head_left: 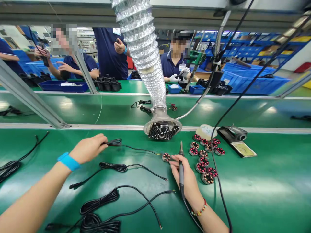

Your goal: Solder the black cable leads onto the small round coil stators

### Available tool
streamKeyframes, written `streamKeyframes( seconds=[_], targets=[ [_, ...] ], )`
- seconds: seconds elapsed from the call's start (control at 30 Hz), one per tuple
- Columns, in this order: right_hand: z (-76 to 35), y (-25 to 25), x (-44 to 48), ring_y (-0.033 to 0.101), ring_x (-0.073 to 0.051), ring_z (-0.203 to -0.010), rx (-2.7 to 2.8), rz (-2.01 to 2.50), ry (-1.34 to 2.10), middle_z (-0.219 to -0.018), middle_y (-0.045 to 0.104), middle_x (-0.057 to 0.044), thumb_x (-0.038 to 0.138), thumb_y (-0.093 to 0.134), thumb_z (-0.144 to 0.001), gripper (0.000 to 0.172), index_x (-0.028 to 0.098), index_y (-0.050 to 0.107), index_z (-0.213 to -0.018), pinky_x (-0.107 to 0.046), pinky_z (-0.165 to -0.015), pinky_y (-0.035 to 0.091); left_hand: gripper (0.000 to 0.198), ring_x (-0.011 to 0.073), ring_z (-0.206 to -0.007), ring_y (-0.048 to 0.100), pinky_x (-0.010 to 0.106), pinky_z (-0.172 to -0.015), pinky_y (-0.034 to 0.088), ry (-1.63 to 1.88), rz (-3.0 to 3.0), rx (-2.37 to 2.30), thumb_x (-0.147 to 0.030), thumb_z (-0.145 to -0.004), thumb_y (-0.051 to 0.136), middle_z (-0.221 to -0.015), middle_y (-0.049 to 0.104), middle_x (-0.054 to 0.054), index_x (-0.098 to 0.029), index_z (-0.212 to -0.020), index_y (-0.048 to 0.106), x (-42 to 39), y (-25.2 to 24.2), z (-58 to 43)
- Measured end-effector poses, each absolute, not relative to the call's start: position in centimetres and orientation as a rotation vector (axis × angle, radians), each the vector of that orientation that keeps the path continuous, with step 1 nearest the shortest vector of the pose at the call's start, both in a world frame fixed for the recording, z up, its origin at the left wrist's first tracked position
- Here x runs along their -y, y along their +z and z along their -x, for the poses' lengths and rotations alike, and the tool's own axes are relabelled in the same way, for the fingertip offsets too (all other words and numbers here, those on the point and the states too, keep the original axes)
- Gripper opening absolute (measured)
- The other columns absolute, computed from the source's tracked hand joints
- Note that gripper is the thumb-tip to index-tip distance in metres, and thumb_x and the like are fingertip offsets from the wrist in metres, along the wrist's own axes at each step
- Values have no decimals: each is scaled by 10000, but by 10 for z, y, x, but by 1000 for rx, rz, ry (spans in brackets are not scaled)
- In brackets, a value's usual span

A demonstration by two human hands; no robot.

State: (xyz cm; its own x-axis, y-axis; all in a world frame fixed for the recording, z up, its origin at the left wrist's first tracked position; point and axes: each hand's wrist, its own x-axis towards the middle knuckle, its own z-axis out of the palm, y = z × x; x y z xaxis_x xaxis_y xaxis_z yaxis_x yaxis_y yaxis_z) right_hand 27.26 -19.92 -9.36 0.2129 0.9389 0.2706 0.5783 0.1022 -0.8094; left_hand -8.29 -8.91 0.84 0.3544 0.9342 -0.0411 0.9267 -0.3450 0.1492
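My left hand (88, 149) is closed on a coiled black cable (116, 142) at the left. The cable's thin end runs right to a small round motor stator (166, 157) with copper windings. In my right hand (186, 179) is a soldering iron (181, 173), its tip pointing up and away from the bench. The fingertips of that hand are beside the stator; whether they pinch it is unclear. Nearer to me lie a second coiled cable (116, 167) and more black cables (99, 204) with bare wire ends.
Several stators (204, 161) lie right of my right hand, near a soldering iron stand (234, 134) with a yellow sponge. A fume extractor hood (162, 127) hangs over the far bench edge. The iron's cord crosses the right side. Co-workers sit and stand across the bench.
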Motion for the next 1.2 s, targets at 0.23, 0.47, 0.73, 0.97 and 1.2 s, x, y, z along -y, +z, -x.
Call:
streamKeyframes(
  seconds=[0.23,0.47,0.73,0.97,1.2],
  targets=[
    [-273,-87,200,724,-197,-954,1396,1416,437,-1074,712,-106,193,490,-864,250,246,514,-1107,-399,-846,599,194,210,-689,534,302,-545,328,430,-2279,-1886,-360,-784,479,-939,566,65,-220,-898,549,87,11,78],
    [-275,-77,211,685,-125,-693,1471,1327,447,-999,699,-71,163,492,-866,281,252,477,-1131,-309,-703,601,171,103,-504,434,241,-521,336,558,-1145,-1162,-320,-659,518,-569,459,-53,-201,-763,453,129,-17,-58],
    [-267,-78,213,657,-121,-730,1532,1215,595,-952,673,-30,164,532,-844,362,251,465,-1189,-275,-713,566,310,81,-491,438,231,-507,350,388,-1210,-893,-386,-687,665,-607,473,-74,-199,-838,469,147,-31,-117],
    [-275,-76,209,633,-148,-759,1736,1306,368,-867,666,-22,145,452,-891,280,214,516,-1154,-284,-727,530,198,182,-687,521,313,-670,405,231,-2046,-971,-362,-857,435,-715,568,23,-221,-739,509,142,-36,-103],
    [-320,-66,198,543,-310,-1084,1684,1912,-8,-1104,640,-160,107,454,-838,395,153,545,-1220,-474,-889,462,234,229,-736,580,328,-687,408,83,-2253,-1044,-334,-891,347,-767,636,65,-229,-725,474,137,-45,-101]
  ],
)
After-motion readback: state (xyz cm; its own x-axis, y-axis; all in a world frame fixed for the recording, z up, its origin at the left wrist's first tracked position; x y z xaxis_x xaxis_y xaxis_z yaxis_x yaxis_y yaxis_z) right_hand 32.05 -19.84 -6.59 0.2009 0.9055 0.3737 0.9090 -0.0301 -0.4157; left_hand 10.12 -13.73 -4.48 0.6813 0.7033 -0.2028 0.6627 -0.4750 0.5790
